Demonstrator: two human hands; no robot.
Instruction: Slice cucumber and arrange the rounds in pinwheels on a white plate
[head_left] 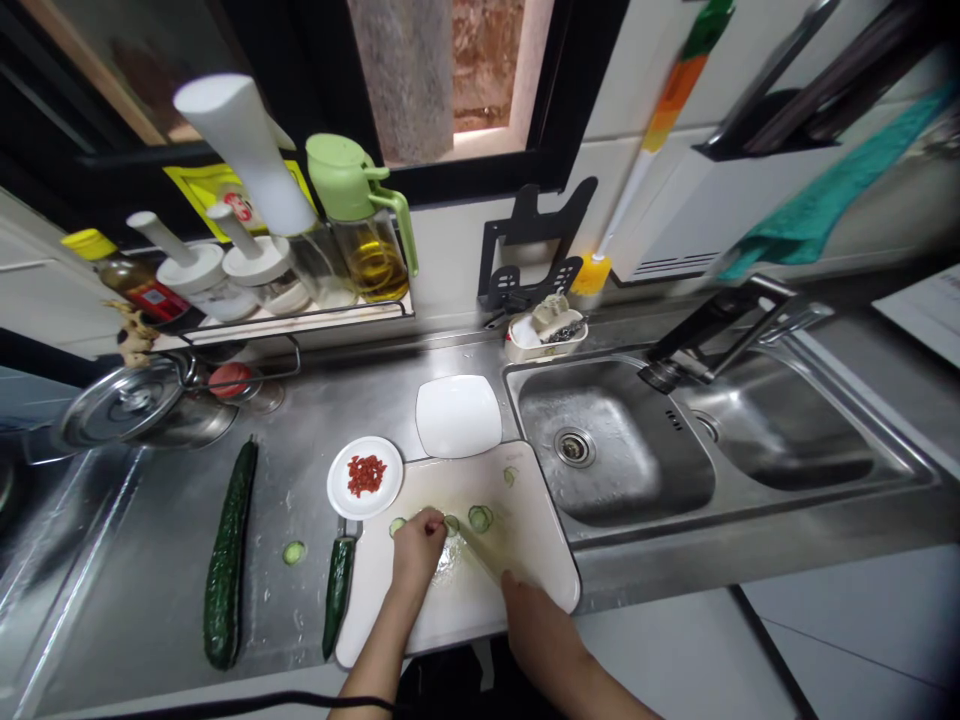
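A white cutting board (465,620) lies at the counter's front edge. On it, my left hand (420,548) has its fingers pinched together at a small cucumber slice (451,525). My right hand (541,628) is closed round the handle of a knife (484,553); its blade is blurred and points toward that slice. Just right of the blade tip are stacked cucumber slices (481,518). Another slice (397,525) shows left of my left hand, and a thin piece (510,477) lies near the board's far right corner.
Left of the board are a cut cucumber piece (339,597), a stray slice (293,552) and a whole cucumber (231,560). Behind stand a small plate (339,480) with chopped red bits and a white dish (458,415). A double sink (615,440) borders the right.
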